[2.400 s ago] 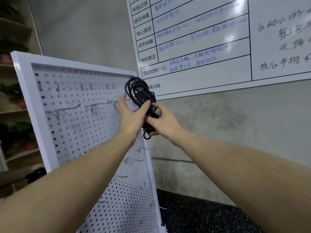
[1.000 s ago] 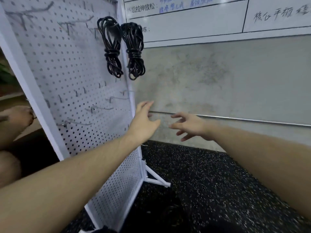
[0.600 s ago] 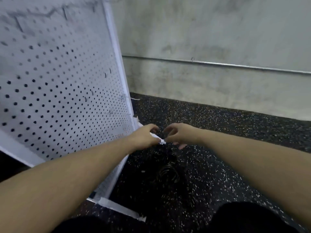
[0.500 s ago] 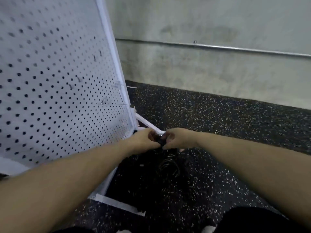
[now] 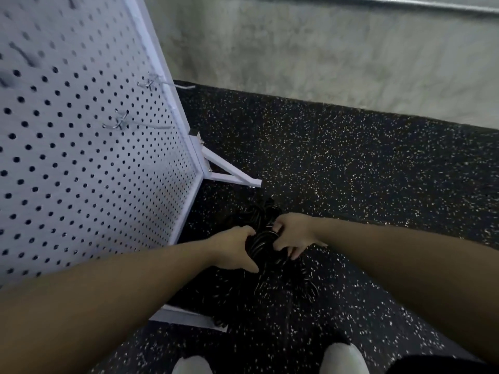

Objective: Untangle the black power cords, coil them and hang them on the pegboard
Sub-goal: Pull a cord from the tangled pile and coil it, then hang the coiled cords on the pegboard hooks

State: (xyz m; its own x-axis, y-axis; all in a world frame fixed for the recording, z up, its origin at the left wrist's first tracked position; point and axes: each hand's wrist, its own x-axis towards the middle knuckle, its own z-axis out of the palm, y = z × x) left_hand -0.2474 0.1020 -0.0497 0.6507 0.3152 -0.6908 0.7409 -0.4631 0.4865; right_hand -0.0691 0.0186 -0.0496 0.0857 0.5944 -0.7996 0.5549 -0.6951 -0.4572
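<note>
A tangled heap of black power cords [image 5: 263,242] lies on the dark speckled floor at the foot of the white pegboard [image 5: 81,157]. My left hand [image 5: 233,249] grips the left side of the heap, fingers curled into the cords. From the right, my right hand [image 5: 291,236] grips the same bundle with its fingers hooked round several strands. More loops of cord trail below my hands and are hard to tell from the floor. Two bare metal hooks [image 5: 127,124] stick out of the pegboard's lower part.
The pegboard's white foot brace [image 5: 229,171] juts out onto the floor just beyond the cords, and another white foot [image 5: 186,318] lies below my left forearm. A grey concrete wall [image 5: 324,49] closes the far side. My two light shoe tips [image 5: 341,359] show at the bottom edge.
I let go of the second coil hung on the pegboard, then looked down. Both hands dropped to the floor and took hold of the remaining cord heap.
</note>
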